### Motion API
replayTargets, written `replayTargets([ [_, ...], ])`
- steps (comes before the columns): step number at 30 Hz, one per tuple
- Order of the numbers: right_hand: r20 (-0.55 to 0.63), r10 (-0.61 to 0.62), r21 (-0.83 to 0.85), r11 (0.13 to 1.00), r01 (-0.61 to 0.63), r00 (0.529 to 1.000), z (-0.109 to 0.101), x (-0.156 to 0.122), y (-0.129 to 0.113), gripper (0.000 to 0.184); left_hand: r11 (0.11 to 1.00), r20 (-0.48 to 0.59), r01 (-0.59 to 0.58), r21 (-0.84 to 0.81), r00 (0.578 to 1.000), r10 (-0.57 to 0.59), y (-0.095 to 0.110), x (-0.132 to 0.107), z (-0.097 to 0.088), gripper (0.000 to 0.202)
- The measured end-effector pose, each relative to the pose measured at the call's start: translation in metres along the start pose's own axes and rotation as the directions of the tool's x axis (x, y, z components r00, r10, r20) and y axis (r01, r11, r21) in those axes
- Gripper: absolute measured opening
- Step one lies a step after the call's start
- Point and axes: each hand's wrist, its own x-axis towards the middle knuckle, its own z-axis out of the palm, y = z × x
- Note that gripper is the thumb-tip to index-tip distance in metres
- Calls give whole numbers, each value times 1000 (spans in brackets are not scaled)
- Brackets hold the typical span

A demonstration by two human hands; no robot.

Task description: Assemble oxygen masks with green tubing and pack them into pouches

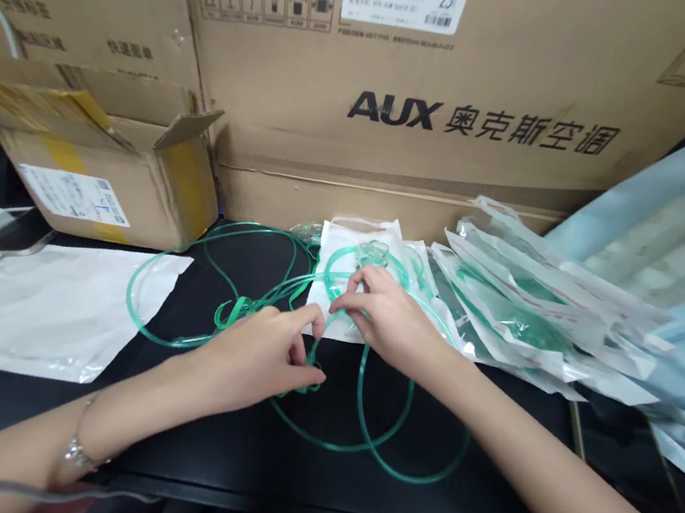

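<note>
Clear green tubing lies in loose loops across the middle of the black table, with several strands running between my hands. My left hand is curled around a strand at the centre, its thumb and forefinger bent toward each other. Just right of it and higher up, my right hand pinches a strand between thumb and fingers. A green elastic-looking band lies left of my left hand. Behind my right hand, a clear plastic piece rests on a white package; my fingers partly hide it.
Several clear-and-white pouches with green contents are piled at the right. White flat packaging lies at the left. An opened cardboard box stands at the back left, before large cartons. The table's front edge runs below my arms.
</note>
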Motion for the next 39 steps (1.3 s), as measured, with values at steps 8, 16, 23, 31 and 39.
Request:
replayTargets([
  [8,222,-28,107,994,5,975,4,11,-15,32,989,111,-146,4,983,145,-10,4,23,26],
  [16,304,127,250,946,-208,944,14,1,-25,29,905,257,-405,133,896,363,-18,-8,18,42],
  [23,286,9,270,959,-90,958,24,-17,-35,29,858,260,-501,111,848,461,-35,-13,13,18],
  [31,241,43,180,980,-88,970,28,-24,-43,31,893,74,-421,158,907,415,-35,-20,-4,19],
  [39,204,89,52,993,-102,975,37,-6,-57,44,884,-123,125,451,989,-77,-61,21,-36,41],
])
